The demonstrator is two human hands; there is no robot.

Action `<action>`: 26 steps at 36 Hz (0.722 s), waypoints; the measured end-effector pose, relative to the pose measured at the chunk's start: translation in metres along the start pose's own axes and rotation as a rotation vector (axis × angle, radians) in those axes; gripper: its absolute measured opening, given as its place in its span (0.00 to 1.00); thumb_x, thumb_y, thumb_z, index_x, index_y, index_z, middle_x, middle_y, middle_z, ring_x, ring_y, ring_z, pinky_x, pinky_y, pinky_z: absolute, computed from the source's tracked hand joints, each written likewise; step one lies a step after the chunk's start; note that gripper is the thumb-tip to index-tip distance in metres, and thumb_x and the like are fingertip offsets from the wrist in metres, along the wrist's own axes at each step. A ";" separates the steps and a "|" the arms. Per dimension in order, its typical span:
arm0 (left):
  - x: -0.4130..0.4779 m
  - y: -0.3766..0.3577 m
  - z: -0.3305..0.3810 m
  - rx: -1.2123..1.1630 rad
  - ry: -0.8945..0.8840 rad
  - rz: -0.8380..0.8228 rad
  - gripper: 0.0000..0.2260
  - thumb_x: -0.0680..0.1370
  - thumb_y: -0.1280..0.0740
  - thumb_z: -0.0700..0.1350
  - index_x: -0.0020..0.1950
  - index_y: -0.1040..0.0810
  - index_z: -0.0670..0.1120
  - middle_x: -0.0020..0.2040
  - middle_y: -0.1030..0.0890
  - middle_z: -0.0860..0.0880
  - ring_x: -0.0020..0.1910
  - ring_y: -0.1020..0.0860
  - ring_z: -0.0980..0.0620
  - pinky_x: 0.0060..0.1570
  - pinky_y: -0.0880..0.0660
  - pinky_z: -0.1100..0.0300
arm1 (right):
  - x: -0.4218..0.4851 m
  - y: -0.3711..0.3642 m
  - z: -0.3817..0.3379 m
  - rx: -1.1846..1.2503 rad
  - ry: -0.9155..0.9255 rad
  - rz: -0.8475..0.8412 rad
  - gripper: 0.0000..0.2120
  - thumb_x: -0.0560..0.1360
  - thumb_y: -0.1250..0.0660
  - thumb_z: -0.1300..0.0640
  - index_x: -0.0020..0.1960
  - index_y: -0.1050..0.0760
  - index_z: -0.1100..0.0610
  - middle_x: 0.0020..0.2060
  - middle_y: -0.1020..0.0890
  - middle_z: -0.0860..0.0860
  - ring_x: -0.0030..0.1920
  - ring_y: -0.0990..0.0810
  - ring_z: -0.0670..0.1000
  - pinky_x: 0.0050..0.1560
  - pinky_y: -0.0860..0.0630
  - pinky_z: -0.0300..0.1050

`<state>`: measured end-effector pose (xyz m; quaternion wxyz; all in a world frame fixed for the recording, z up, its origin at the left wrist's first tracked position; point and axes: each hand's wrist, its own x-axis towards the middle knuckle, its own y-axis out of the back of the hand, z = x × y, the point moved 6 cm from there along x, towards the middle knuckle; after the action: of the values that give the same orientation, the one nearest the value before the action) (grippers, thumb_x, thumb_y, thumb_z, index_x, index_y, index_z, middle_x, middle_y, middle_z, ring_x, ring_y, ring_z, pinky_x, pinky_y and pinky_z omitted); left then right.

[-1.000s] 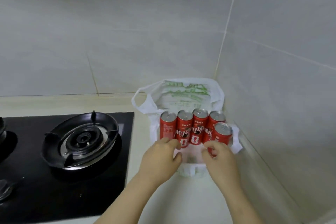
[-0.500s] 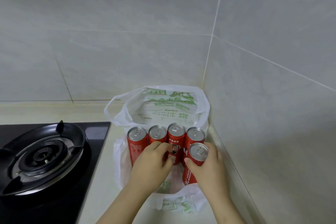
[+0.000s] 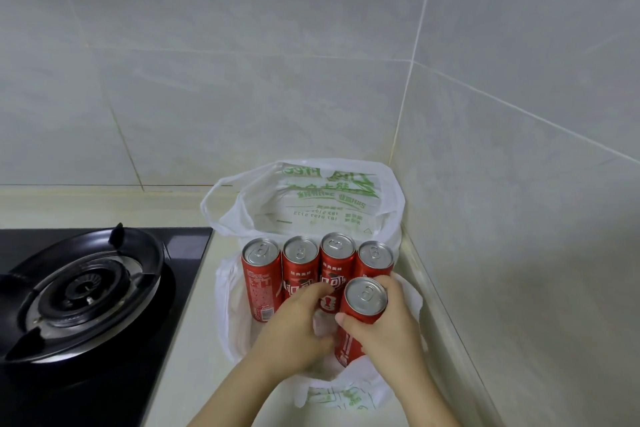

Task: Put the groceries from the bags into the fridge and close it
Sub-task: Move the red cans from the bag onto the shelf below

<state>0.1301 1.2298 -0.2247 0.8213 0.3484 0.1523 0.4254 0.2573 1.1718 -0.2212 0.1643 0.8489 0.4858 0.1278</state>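
Both our hands have come in from the bag's near rim and are now on the cans. Our right hand (image 3: 391, 333) wraps the front can (image 3: 365, 298) from the right, thumb across its red side just under the silver top, and the can leans slightly left. Our left hand (image 3: 294, 329) lies with curled fingers against the lower fronts of the middle cans; whether it actually grips one we cannot tell, as its fingertips are hidden. Behind it stands the row of four cans (image 3: 261, 274), upright and touching side by side, with the front can just ahead of the rightmost two. All five sit inside the open white bag (image 3: 329, 198), whose printed back panel stands up behind them while its front edge is pushed down low on the counter (image 3: 194, 340) near our wrists. One handle loop sags out to the left. On the right the bag presses against the counter's raised kerb (image 3: 440, 305) and the side wall (image 3: 519, 218), and its back sits in the corner at the back wall (image 3: 207, 80), so no room shows there. To the left a strip of bare counter separates the bag from the edge of the black gas hob (image 3: 194, 253) and its burner (image 3: 83, 291).
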 end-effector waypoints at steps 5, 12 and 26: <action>-0.005 0.000 -0.003 -0.192 0.011 -0.005 0.28 0.58 0.29 0.55 0.57 0.32 0.62 0.54 0.24 0.64 0.54 0.27 0.66 0.50 0.33 0.77 | -0.006 -0.016 -0.006 0.106 -0.012 -0.043 0.23 0.61 0.23 0.59 0.46 0.31 0.44 0.45 0.22 0.42 0.46 0.22 0.39 0.44 0.24 0.34; -0.002 -0.010 -0.009 -0.391 0.070 0.067 0.28 0.64 0.23 0.44 0.59 0.30 0.59 0.52 0.21 0.62 0.51 0.24 0.70 0.49 0.31 0.76 | -0.009 -0.022 -0.006 0.306 -0.119 -0.169 0.11 0.74 0.33 0.53 0.56 0.27 0.45 0.49 0.20 0.44 0.49 0.20 0.42 0.49 0.19 0.48; -0.001 0.015 -0.025 -0.334 0.192 0.303 0.25 0.59 0.22 0.46 0.48 0.29 0.62 0.47 0.21 0.63 0.49 0.23 0.65 0.47 0.30 0.71 | 0.017 0.014 0.005 0.257 -0.099 0.110 0.26 0.68 0.28 0.65 0.57 0.36 0.48 0.45 0.30 0.36 0.43 0.28 0.36 0.46 0.33 0.37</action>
<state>0.1069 1.2455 -0.2317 0.7760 0.1847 0.1033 0.5941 0.2790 1.1792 -0.2190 0.0709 0.8936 0.4421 0.0313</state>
